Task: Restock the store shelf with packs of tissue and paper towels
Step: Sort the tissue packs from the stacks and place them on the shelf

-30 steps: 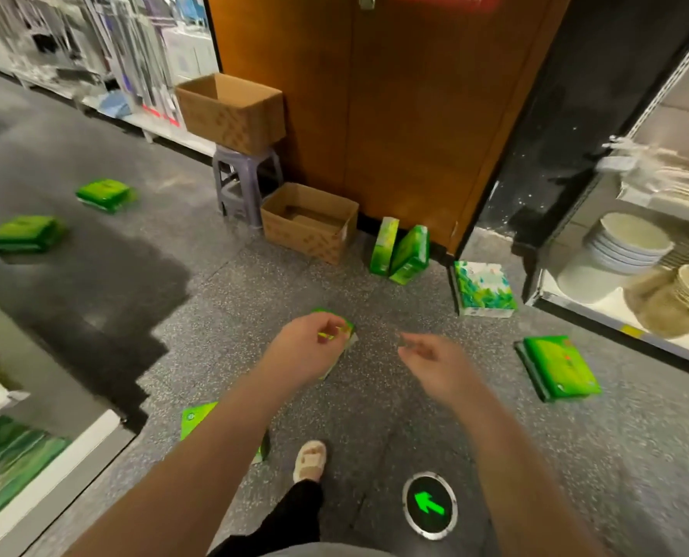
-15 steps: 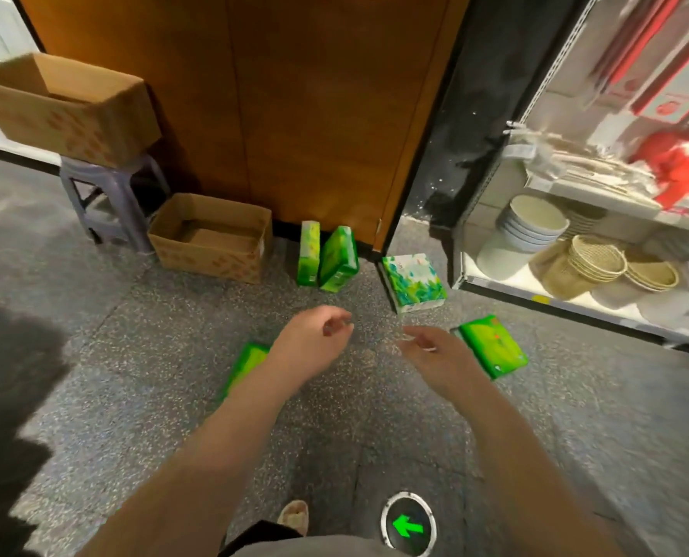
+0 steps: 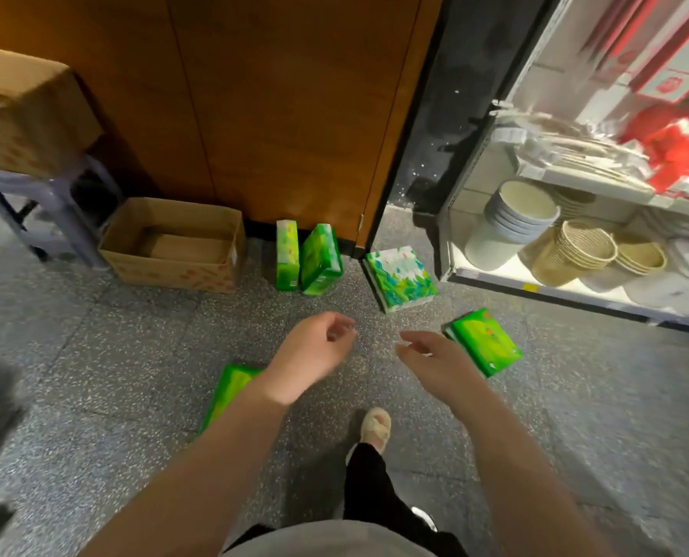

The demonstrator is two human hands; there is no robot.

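Several green tissue packs lie on the speckled floor. Two packs stand on edge against the wooden wall, one narrow (image 3: pixel 287 255) and one leaning (image 3: pixel 321 259). A white-and-green patterned pack (image 3: pixel 400 278) rests by the shelf corner. A flat green pack (image 3: pixel 482 341) lies just right of my right hand (image 3: pixel 435 361), which hangs open and empty. My left hand (image 3: pixel 312 353) hovers with loosely curled fingers and holds nothing. Below my left forearm another green pack (image 3: pixel 230 389) lies partly hidden.
An open cardboard box (image 3: pixel 174 271) sits on the floor at left. Beside it a purple stool (image 3: pixel 41 219) carries another box (image 3: pixel 25 114). A lit shelf (image 3: pixel 555 283) with bowls and baskets stands at right. My sandalled foot (image 3: pixel 375 430) is below my hands.
The view has swung right and moved closer to the wooden wall and shelf. My left hand no longer hides a pack; both hands stay empty above the floor.
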